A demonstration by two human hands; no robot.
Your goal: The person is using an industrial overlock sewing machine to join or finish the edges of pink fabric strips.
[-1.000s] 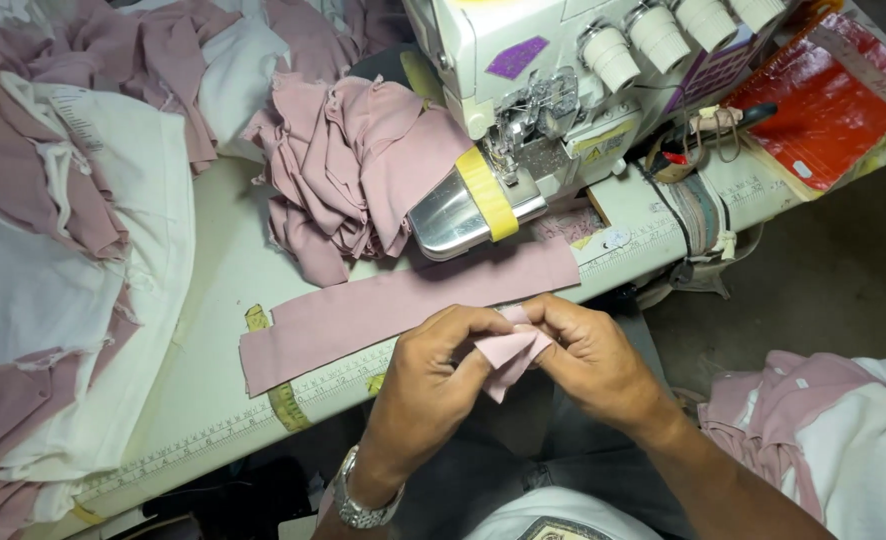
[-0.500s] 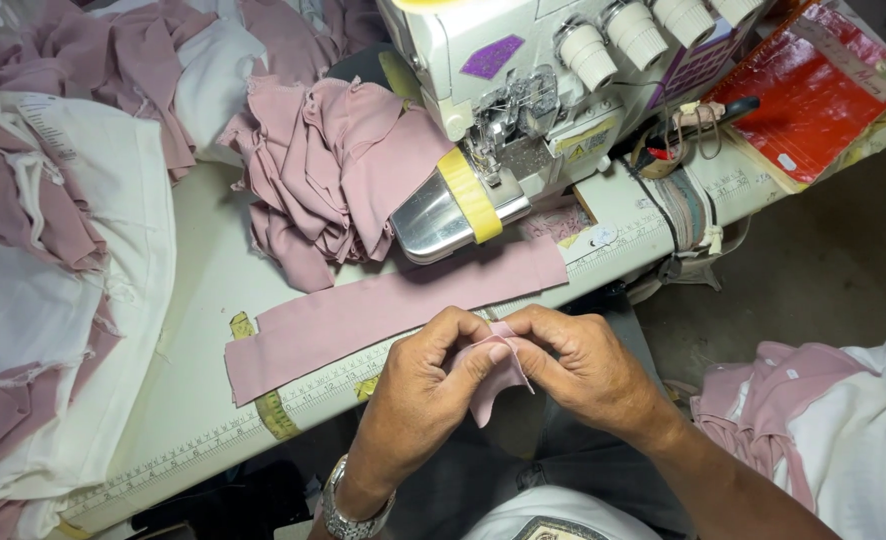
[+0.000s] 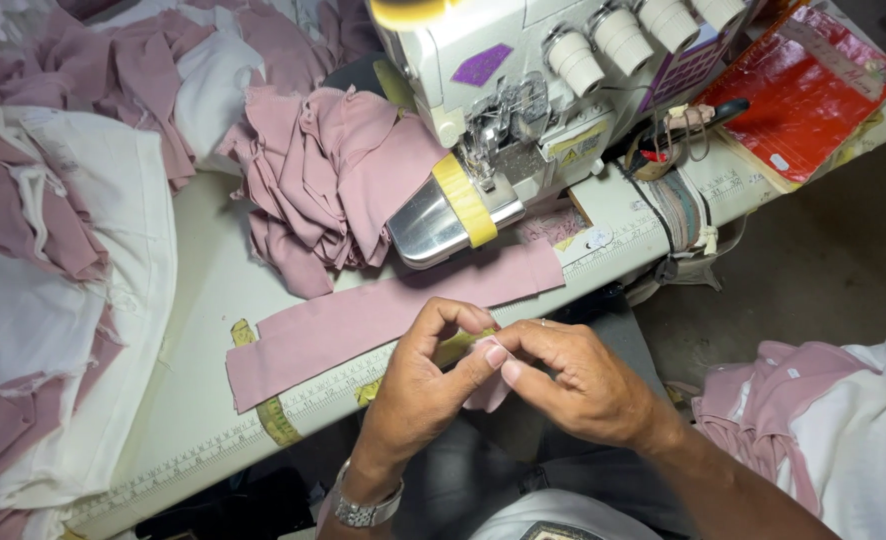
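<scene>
My left hand (image 3: 423, 385) and my right hand (image 3: 573, 380) meet just in front of the table's near edge. Together they pinch a small folded piece of pink fabric (image 3: 487, 392), which hangs a little below the fingers. A long pink fabric strip (image 3: 383, 315) lies flat on the white sewing table (image 3: 203, 400) just beyond my hands. Its right end lies under the silver bed of the white overlock sewing machine (image 3: 523, 90). I wear a metal wristwatch (image 3: 363, 510) on my left wrist.
A heap of sewn pink pieces (image 3: 323, 170) lies left of the machine. White and pink garments (image 3: 53, 250) pile up at the far left. A red packet (image 3: 813, 85) sits at the table's right end. More pink-and-white cloth (image 3: 823, 420) lies at my lower right.
The small pink piece was spread between both hands; now my fingertips have closed over it and most of it is hidden. The view has shifted slightly.
</scene>
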